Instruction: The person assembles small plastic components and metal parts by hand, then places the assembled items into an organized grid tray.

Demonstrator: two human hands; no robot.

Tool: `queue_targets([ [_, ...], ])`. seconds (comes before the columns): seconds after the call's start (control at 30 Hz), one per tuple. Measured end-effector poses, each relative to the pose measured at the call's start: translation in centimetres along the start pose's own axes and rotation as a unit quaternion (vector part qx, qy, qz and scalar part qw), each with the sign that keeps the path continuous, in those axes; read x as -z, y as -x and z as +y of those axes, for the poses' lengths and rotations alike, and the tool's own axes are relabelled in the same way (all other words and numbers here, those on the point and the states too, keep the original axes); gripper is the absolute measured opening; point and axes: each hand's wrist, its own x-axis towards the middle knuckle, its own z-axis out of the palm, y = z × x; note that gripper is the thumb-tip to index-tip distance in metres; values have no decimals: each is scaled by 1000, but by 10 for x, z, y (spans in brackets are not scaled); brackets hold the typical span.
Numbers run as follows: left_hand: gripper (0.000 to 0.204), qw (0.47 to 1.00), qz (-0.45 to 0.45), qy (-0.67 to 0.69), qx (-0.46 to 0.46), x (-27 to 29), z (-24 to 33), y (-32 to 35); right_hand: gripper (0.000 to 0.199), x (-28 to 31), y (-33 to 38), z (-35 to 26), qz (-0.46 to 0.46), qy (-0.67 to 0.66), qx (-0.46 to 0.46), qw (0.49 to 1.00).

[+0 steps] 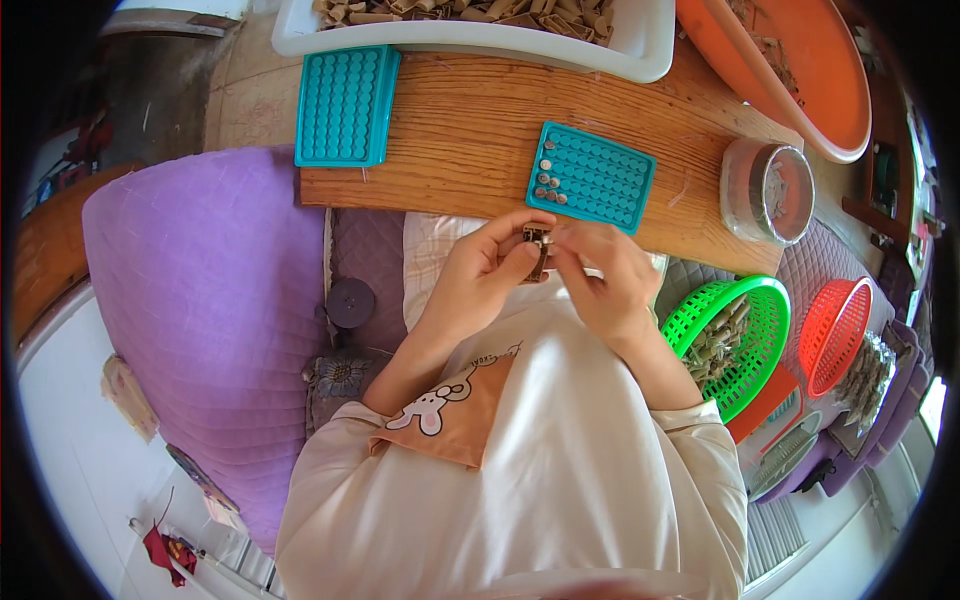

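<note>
Close in front of my body, just off the table's near edge, my left hand [481, 274] grips a small dark brown piece [534, 268] between thumb and fingers. A shiny, silvery bit shows at its middle, too small to name. My right hand [607, 272] is closed in a pinch against the piece's right side; what its fingertips hold is hidden. Just beyond both hands lies a teal tray [610, 175] with rows of round hollows. Several small grey round pieces [545, 180] sit in hollows along its left side.
A stack of teal trays [345, 107] lies at the wooden table's [450, 130] left end. Beyond stands a white tub [480, 38] of brown pieces. To the right are an orange basin [800, 70], a clear round container [770, 190], a green basket [728, 345] and a red basket [836, 335].
</note>
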Motion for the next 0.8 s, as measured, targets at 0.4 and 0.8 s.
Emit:
queue_targets([
  [0.4, 22, 999, 22, 5, 28, 15, -2, -1, 20, -3, 4, 31, -31, 55, -169, 984],
  [0.8, 26, 1000, 7, 17, 25, 6, 10, 2, 24, -6, 4, 24, -31, 90, -151, 984],
])
